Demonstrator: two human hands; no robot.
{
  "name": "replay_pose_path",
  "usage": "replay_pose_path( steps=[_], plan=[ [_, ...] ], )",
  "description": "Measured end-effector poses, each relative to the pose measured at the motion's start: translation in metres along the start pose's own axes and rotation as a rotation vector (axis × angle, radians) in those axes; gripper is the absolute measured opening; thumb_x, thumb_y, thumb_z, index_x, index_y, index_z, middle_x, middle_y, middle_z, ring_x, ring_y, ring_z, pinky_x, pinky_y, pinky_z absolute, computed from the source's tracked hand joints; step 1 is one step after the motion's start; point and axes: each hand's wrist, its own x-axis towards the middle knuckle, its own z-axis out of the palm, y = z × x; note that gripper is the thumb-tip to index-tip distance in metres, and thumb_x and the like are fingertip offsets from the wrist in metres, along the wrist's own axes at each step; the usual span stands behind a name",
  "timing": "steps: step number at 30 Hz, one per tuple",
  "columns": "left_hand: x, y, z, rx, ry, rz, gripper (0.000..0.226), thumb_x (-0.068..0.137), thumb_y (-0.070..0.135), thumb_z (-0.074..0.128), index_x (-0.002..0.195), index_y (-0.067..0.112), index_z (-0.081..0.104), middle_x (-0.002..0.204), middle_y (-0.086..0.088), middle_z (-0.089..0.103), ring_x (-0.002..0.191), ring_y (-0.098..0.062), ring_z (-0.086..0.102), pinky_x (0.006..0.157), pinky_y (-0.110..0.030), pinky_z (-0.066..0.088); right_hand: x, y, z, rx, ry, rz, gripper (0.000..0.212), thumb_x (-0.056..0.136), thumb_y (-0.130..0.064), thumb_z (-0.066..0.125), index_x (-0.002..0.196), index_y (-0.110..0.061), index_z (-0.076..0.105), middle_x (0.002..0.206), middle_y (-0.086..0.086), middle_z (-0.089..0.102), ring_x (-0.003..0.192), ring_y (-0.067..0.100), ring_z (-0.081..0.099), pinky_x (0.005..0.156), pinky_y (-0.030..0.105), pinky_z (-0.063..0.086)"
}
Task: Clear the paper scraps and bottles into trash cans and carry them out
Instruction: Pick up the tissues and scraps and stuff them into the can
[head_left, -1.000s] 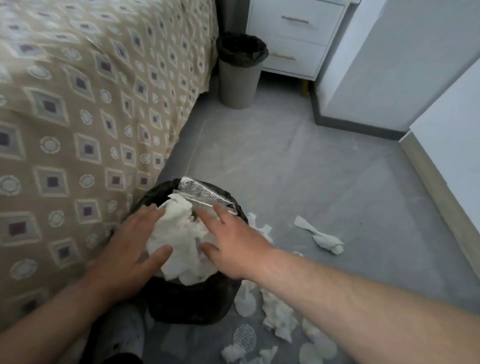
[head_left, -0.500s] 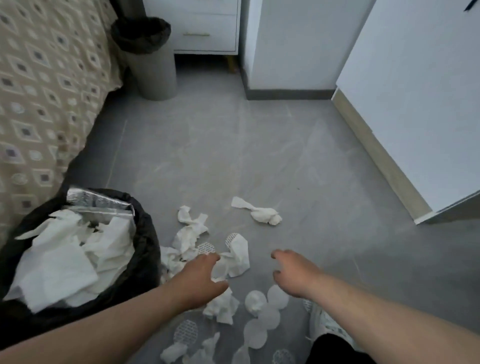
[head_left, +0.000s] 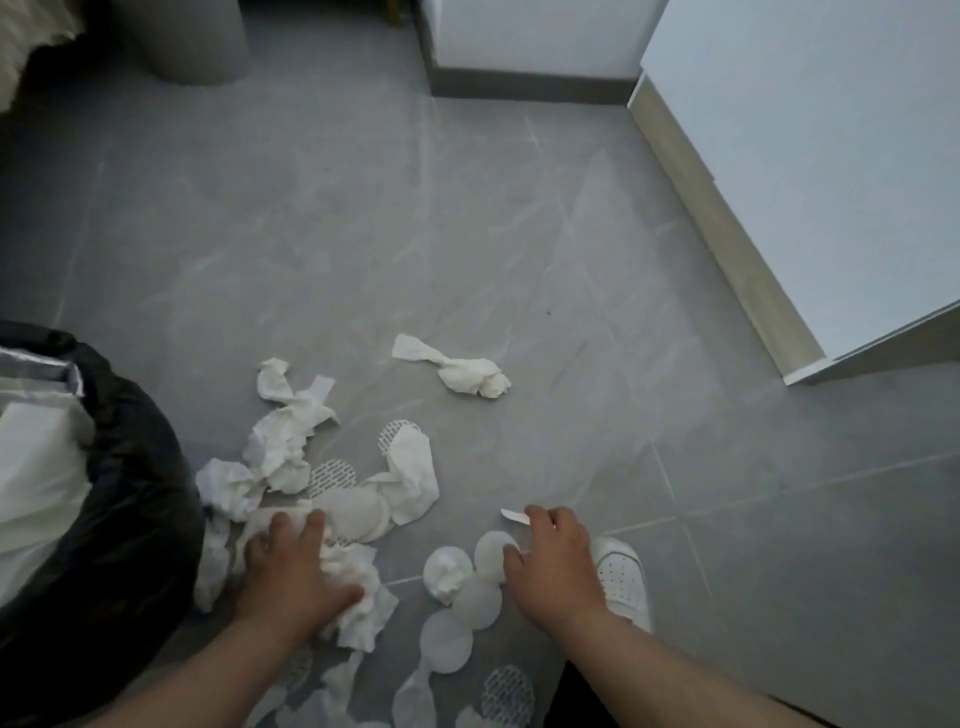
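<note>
Both forearms (head_left: 696, 675) are bare to the picture's lower edge, as are the left hand (head_left: 291, 577) and right hand (head_left: 550, 569). One white shoe (head_left: 621, 577) has small perforations across its toe. A dark trouser leg (head_left: 584, 693) shows below it.

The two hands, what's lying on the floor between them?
In the head view, round white pads lie on the grey floor between the left hand and right hand.

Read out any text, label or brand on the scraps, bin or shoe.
None readable. The paper scraps and round pads are blank, the foil wrapper in the trash can shows no legible print, and the white shoe shows only perforations.
</note>
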Motion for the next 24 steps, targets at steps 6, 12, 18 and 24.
replay_pose_path(
  steps=[6,12,18,24],
  plan=[
    [-0.008,0.008,0.010,-0.009,0.071,0.081,0.051,0.074,0.041,0.062,0.121,0.029,0.046,0.124,-0.005,0.043,0.111,-0.031,0.045,0.093,-0.036,0.039,0.002,-0.005,0.018,-0.117,-0.269,0.073,0.112,0.063,-0.073,0.060,0.150,-0.035,0.000,0.159,0.006,-0.014,0.146,0.035,-0.003,0.116,0.049,0.015],
    [-0.012,0.009,0.013,-0.150,0.035,0.083,0.035,0.073,0.028,0.064,0.101,0.022,0.046,0.106,-0.006,0.048,0.099,-0.031,0.054,0.078,-0.035,0.047,-0.019,-0.034,0.057,-0.276,-0.307,-0.042,0.104,0.071,-0.058,0.066,0.148,-0.033,0.001,0.159,0.009,-0.009,0.144,0.037,0.000,0.111,0.051,0.022],
    [-0.011,0.002,0.011,-0.346,0.059,0.074,0.027,0.070,0.027,0.064,0.084,0.028,0.041,0.091,0.002,0.056,0.082,-0.024,0.058,0.064,-0.032,0.044,-0.014,-0.037,0.060,-0.245,-0.245,-0.209,0.052,0.080,-0.030,0.066,0.124,-0.021,0.040,0.135,0.009,0.032,0.120,0.030,0.034,0.095,0.038,0.039],
    [-0.014,0.000,0.002,-0.499,0.000,0.036,0.021,0.069,0.026,0.064,0.076,0.024,0.044,0.075,0.005,0.060,0.071,-0.020,0.058,0.061,-0.030,0.043,-0.005,-0.038,0.060,-0.180,-0.329,-0.191,0.036,0.083,-0.021,0.060,0.116,-0.017,0.045,0.126,0.010,0.041,0.117,0.032,0.041,0.093,0.041,0.043]
  ],
)
